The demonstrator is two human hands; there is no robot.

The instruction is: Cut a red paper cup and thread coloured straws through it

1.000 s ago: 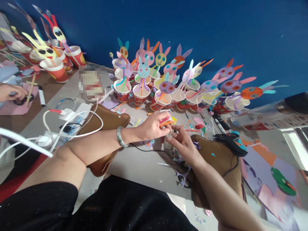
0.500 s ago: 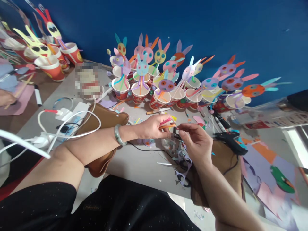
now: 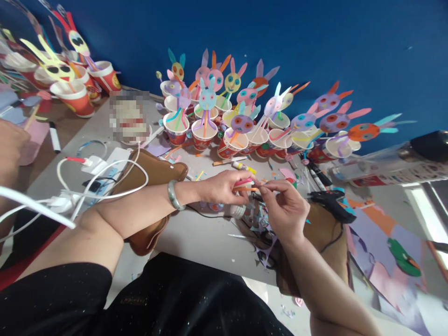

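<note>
My left hand, a bangle on its wrist, is closed around a pink stick-like piece and a thin orange strip. Both poke out past the fingertips toward the right. My right hand meets them there, thumb and forefinger pinched at the orange strip's tip; what lies between those fingers is too small to make out. Below the hands, scissors lie among paper scraps. Just beyond the left fingers rests a yellow tube.
Paper cups with rabbit-faced paper figures crowd the back by the blue wall. A black glue gun and a clear bottle lie right. White cables loop at left, near another person's blurred hand.
My right fingers have come closer to the left hand's pieces. A dark upright item between the hands no longer shows there. The yellow tube is more visible, and the other person's hand has shifted.
</note>
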